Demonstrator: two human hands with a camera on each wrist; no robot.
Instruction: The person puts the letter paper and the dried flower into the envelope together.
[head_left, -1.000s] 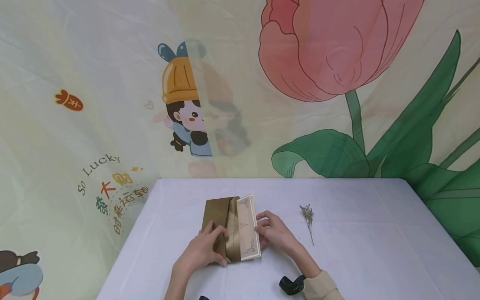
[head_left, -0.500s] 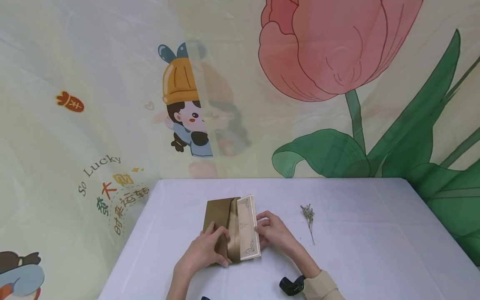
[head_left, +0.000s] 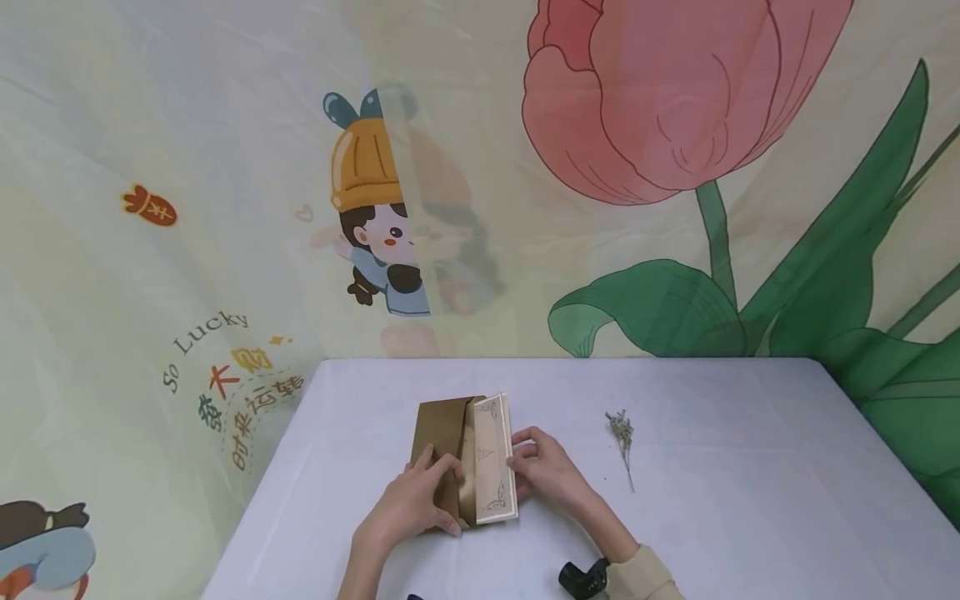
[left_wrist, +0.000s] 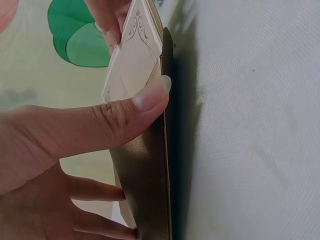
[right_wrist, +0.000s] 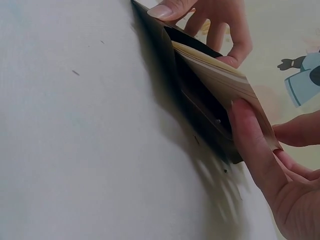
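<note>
Draped workspace, printed backdrop [head_left: 495, 183], white tablecloth [head_left: 750, 500]

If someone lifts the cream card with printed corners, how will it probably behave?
The cream card is probably fairly stiff: it looks flat, without sagging, where the right hand pinches its edge. It seems thin, so likely light. Its layered edge in the right wrist view suggests sheets might fan apart.

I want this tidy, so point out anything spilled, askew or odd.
Small dark bits lie on the white cloth, clearest in the right wrist view: likely litter, perhaps from the sprig. The card juts from the envelope, but the right hand pinches it, so that seems deliberate.
</note>
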